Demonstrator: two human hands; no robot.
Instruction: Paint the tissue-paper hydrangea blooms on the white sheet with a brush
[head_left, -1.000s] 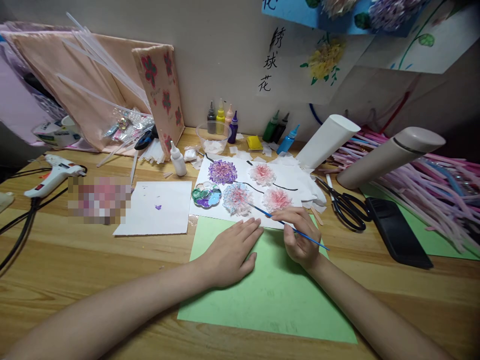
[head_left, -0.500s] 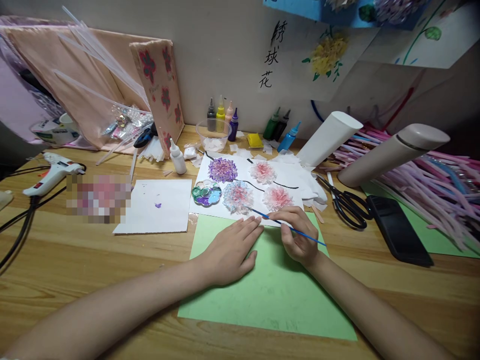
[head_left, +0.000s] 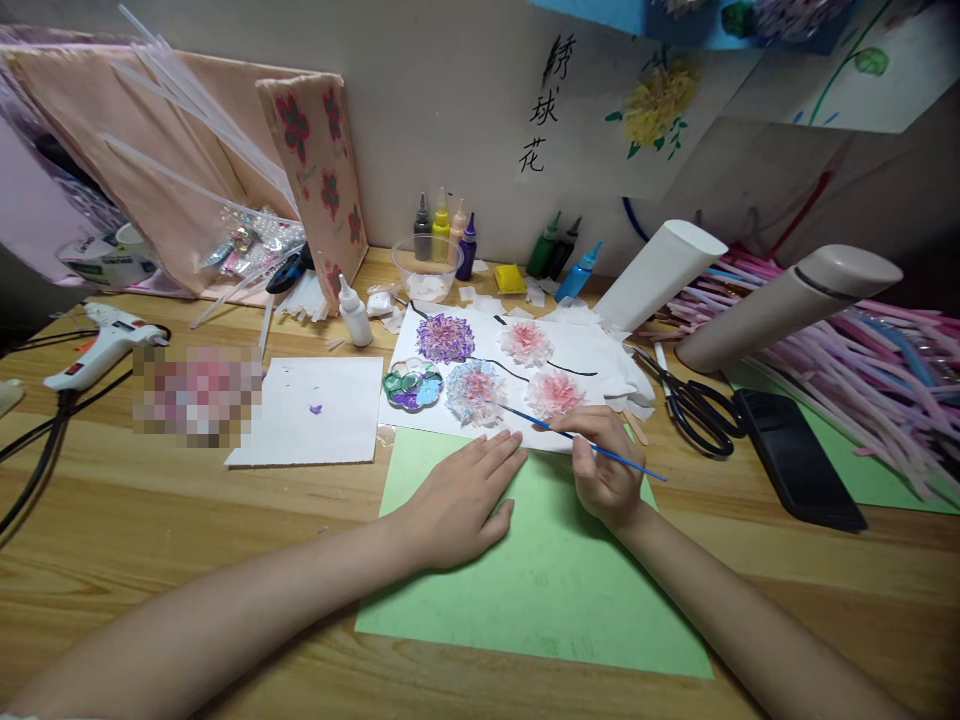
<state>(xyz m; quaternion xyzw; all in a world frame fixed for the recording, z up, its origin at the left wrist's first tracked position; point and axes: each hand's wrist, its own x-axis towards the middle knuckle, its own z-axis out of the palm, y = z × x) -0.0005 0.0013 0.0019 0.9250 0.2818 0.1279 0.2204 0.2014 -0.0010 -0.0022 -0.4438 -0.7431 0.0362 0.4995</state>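
My right hand (head_left: 606, 465) pinches a thin blue paintbrush (head_left: 611, 456), its tip at the right side of a pale blue and pink paper flower (head_left: 475, 392). Flat on the green sheet (head_left: 525, 610), my left hand (head_left: 465, 500) has its fingers stretched out to the lower edge of the white paper (head_left: 412, 425). On that paper are also a purple flower (head_left: 445, 338) and two pink-white ones, an upper flower (head_left: 526, 343) and a lower flower (head_left: 556, 396), with black painted lines. A small palette (head_left: 412, 385) with green, purple and blue paint sits at the paper's left.
Left are a white sheet (head_left: 315, 435), a glue gun (head_left: 101, 350) and a white bottle (head_left: 355, 318). Paint bottles (head_left: 441, 230) and a clear bowl (head_left: 427, 270) stand behind. Right lie black scissors (head_left: 697, 410), a phone (head_left: 799, 460), a tilted flask (head_left: 780, 310) and pipe cleaners (head_left: 847, 390).
My right hand has shifted slightly right and up with the paintbrush, moving its tip toward the blue-pink flower's right side. My left hand stays in place.
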